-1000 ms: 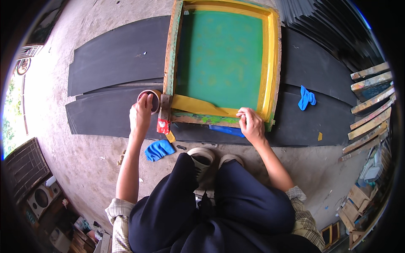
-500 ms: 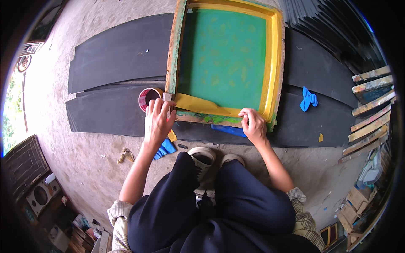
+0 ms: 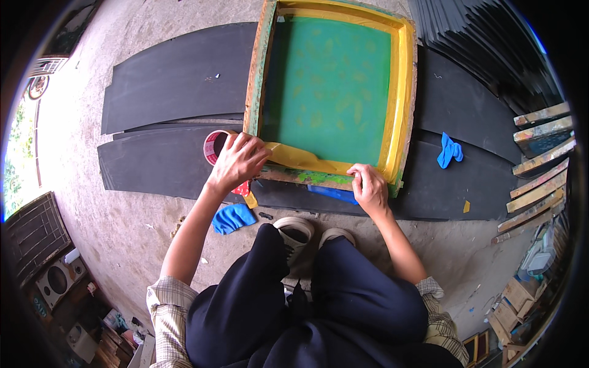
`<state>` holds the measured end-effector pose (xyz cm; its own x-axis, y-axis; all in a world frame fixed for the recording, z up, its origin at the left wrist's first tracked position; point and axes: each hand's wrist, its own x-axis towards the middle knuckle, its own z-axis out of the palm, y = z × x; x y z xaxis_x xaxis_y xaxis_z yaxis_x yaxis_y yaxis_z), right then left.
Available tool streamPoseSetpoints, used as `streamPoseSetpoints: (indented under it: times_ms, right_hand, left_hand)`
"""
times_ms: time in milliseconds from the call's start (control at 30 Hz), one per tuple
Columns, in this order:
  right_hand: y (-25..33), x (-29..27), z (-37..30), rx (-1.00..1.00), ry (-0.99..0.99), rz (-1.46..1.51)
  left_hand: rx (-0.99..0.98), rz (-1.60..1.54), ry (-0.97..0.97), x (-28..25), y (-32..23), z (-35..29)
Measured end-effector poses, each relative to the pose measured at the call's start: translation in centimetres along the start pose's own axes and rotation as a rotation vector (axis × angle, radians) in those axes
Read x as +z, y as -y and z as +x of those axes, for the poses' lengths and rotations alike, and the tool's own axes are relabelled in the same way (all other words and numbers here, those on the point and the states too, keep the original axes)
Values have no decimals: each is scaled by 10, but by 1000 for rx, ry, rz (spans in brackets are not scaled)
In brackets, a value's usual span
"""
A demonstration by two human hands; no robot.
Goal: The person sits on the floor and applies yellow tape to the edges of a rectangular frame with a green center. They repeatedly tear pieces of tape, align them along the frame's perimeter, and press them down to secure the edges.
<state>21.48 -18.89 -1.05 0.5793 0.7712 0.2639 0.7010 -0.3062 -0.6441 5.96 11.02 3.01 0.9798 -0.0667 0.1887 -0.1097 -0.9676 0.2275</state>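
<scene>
A wooden screen-printing frame with green mesh lies before me, its far and right inner edges lined with yellow-brown tape. Along the near inner edge runs a loose, slightly twisted tape strip. My left hand is closed on the strip's left end at the near-left corner, with a tape roll right beside it; whether strip and roll are joined is hidden by the fingers. At the near-right, my right hand has curled fingers pinching the strip's other end against the frame.
Black sheets lie under the frame. A crumpled blue cloth rests on them at right, another blue cloth on the floor near my foot. A red-and-yellow item lies below my left hand. Paint-stained wooden frames stand at far right.
My left hand has shifted slightly right, from the frame's corner onto the tape strip, its fingers now more curled. The right hand stays at the strip's right end.
</scene>
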Motion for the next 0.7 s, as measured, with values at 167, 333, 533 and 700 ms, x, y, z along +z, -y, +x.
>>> streamPoseSetpoints:
  times_ms: [167,333,533,700]
  right_hand:
    - [-2,0,-2,-4,15,0]
    - [-1,-1,2,-12,30,37]
    - [7,-2,4,18,86,70]
    - [17,3,10,30,111,120]
  left_hand:
    - [43,-48,-21,-5,7,2]
    - [50,-45,8,-9,8,-1]
    - [33,-3,-48,-20,12,-2]
    - [-223,-62,-188,-18,9,-16]
